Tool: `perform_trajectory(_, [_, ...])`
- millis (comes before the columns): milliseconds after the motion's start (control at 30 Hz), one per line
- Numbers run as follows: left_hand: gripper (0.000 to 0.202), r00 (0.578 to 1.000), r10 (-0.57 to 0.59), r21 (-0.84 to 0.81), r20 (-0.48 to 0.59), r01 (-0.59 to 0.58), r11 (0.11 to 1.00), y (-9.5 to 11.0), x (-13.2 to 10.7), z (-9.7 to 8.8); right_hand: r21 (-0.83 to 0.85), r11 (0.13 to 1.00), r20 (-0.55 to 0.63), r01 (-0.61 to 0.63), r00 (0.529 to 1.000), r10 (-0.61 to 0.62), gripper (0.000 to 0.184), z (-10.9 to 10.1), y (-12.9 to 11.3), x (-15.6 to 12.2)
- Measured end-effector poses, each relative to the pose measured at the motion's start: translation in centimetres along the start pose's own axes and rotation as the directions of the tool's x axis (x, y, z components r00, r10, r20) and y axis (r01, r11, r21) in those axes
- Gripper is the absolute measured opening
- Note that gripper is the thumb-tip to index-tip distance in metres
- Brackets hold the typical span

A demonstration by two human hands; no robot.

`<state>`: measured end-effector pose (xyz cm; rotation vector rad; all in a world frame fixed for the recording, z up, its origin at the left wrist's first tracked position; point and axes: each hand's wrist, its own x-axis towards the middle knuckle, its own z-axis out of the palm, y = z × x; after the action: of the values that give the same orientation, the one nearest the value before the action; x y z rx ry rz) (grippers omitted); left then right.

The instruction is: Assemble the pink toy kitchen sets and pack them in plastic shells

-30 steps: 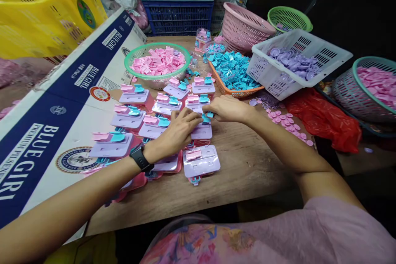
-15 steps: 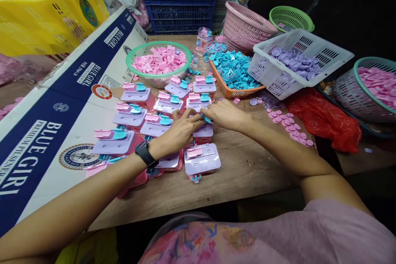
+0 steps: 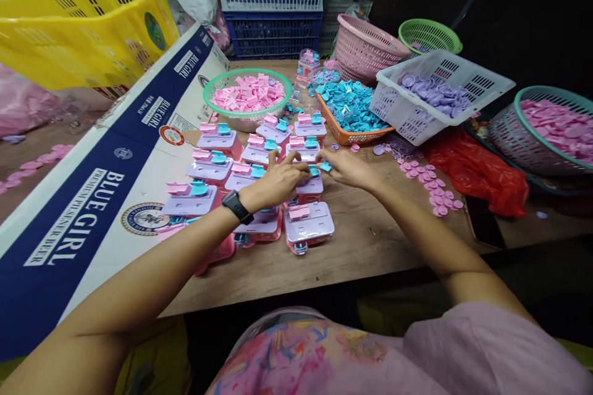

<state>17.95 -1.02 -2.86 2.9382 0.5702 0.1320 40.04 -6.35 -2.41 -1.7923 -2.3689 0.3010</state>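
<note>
Left grip [image 3: 286, 180] palm down, right grip [image 3: 343, 168] pinched just beside

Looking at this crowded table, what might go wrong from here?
The small turquoise piece in the right hand might slip and drop among the lilac-topped cases.

The left hand is in among those closely set cases, so it might nudge one.

The white basket looks tilted; if bumped, its purple pieces could spill.

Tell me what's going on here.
A person's right hand holds a small blue piece in its grip. The left hand is beside it, over a lilac-topped box. A nearer box has a pink piece on top but no blue one. Farther back, loose blue pieces fill an orange basket.
</note>
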Motion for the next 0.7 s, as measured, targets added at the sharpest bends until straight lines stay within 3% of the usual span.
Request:
perform_trajectory(67, [0.049,0.997,-0.029,-0.048,-0.068,0.026,0.998,0.8,-0.4,-0.5,0.291,0.956,-0.103,-0.037,0.992,0.07,0.021,0.4,0.3,-1.8])
perform_trajectory(167, [0.035,0.965,-0.115,-0.162,-0.237,0.078,0.984,3.2,-1.9,-0.4,0.677,0.728,-0.084,-0.111,0.97,0.227,0.042,1.9,-0.8,-4.6])
perform_trajectory(267, [0.023,0.921,-0.164,-0.285,-0.354,0.061,0.957,6.1,-3.7,0.8,0.866,0.476,0.018,-0.153,0.961,0.276,0.053,3.4,-2.7,-6.2])
perform_trajectory(367, [0.024,0.89,-0.163,-0.339,-0.427,0.01,0.941,8.1,-4.8,2.5,0.932,0.324,0.09,-0.163,0.969,0.229,0.056,4.4,-4.3,-6.5])
perform_trajectory(567, [0.019,0.866,-0.182,-0.342,-0.465,0.014,0.939,8.8,-4.9,4.2,0.943,0.294,0.104,-0.158,0.976,0.191,0.052,4.4,-5.6,-6.5])
perform_trajectory(633, [0.019,0.866,-0.145,-0.271,-0.478,0.012,0.963,8.7,-5.2,4.1,0.921,0.352,0.104,-0.169,0.975,0.196,0.05,4.1,-5.3,-6.9])
perform_trajectory(700, [0.022,0.865,-0.093,-0.167,-0.493,0.011,0.986,8.5,-5.5,4.0,0.865,0.473,0.094,-0.168,0.98,0.178,0.045,3.8,-4.7,-7.3])
